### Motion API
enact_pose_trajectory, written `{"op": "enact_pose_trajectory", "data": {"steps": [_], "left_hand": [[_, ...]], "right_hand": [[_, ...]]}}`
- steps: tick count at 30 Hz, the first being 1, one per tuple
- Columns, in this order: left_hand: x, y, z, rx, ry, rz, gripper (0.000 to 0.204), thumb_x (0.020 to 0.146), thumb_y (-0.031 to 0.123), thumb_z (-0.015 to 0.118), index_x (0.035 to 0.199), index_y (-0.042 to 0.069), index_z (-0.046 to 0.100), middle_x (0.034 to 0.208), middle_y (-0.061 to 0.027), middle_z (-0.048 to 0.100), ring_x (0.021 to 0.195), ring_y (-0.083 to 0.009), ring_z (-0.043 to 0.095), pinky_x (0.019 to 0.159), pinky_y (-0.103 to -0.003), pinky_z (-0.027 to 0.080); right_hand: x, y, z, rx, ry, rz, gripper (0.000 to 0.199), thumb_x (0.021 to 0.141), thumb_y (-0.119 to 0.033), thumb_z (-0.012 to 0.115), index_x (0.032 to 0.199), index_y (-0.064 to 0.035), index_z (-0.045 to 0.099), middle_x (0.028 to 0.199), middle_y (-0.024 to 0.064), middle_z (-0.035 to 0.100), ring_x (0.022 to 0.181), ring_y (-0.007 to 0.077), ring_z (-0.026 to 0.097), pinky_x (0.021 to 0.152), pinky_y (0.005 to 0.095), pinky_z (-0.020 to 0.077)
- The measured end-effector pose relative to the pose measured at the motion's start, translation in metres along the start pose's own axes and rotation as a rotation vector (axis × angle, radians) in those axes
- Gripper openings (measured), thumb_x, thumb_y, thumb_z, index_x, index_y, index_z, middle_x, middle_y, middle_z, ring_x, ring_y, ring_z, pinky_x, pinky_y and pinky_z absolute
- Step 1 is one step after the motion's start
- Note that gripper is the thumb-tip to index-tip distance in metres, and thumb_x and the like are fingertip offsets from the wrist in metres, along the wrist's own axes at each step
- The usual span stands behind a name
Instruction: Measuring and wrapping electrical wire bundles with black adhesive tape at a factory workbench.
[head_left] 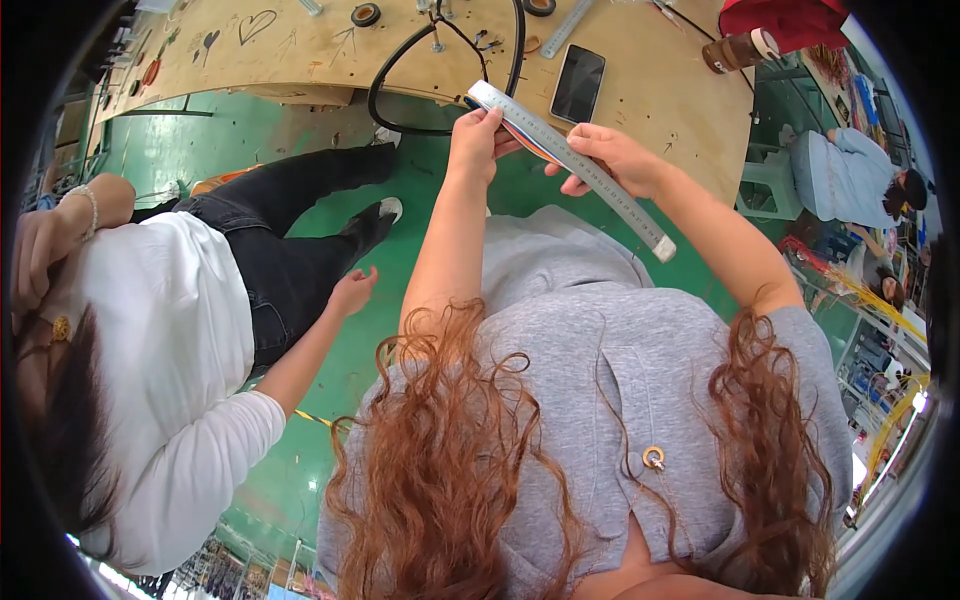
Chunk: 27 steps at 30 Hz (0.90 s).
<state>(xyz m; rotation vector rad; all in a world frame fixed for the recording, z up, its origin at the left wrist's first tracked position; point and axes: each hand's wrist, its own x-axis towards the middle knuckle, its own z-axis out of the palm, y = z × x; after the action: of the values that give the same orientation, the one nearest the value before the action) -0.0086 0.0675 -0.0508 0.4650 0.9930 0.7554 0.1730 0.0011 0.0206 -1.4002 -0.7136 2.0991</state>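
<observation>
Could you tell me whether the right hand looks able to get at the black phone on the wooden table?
Probably yes: the black phone lies uncovered just beyond the right hand, though that hand holds a steel ruler.

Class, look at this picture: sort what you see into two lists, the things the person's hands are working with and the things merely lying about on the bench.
In use:
- metal ruler, held by the left hand and right hand
- multicoloured ribbon cable, pressed along the ruler

Lying about on the wooden bench:
- smartphone
- black cable loop
- tape rolls
- second ruler

We've got a scuffed plywood bench [640, 110] — a black phone [578, 83] near its front edge, black cable loop [400, 70] hanging over it, tape rolls [365, 14] further back.
</observation>
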Motion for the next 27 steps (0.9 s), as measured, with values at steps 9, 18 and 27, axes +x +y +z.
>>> {"op": "enact_pose_trajectory", "data": {"steps": [9,18,27], "left_hand": [[-0.004,0.011,-0.004,0.076,-0.060,-0.005,0.019,0.089,0.012,0.041,0.094,-0.004,0.049,0.090,-0.0189,0.061,0.076,-0.0262,0.064,0.062,-0.032,0.054],[-0.004,0.021,-0.007,0.074,-0.116,-0.068,0.019,0.092,0.014,0.038,0.095,-0.002,0.047,0.094,-0.0193,0.060,0.084,-0.0275,0.062,0.066,-0.030,0.054],[-0.003,0.022,-0.011,0.050,-0.157,-0.051,0.022,0.092,0.013,0.037,0.102,-0.004,0.048,0.090,-0.0156,0.061,0.083,-0.0267,0.063,0.065,-0.030,0.055]], "right_hand": [[-0.008,-0.009,0.003,-0.027,-0.119,0.037,0.041,0.090,-0.028,0.043,0.123,-0.0056,0.032,0.097,0.0176,0.058,0.069,0.0191,0.063,0.060,0.0297,0.0540],[-0.018,-0.009,-0.020,0.161,-0.373,0.149,0.029,0.091,-0.022,0.042,0.113,-0.0038,0.038,0.101,0.0245,0.057,0.084,0.0289,0.062,0.069,0.0355,0.0534],[-0.019,-0.018,-0.024,0.175,-0.465,0.223,0.028,0.088,-0.016,0.043,0.111,0.0001,0.041,0.101,0.0260,0.056,0.085,0.0288,0.062,0.067,0.0353,0.0539]]}}
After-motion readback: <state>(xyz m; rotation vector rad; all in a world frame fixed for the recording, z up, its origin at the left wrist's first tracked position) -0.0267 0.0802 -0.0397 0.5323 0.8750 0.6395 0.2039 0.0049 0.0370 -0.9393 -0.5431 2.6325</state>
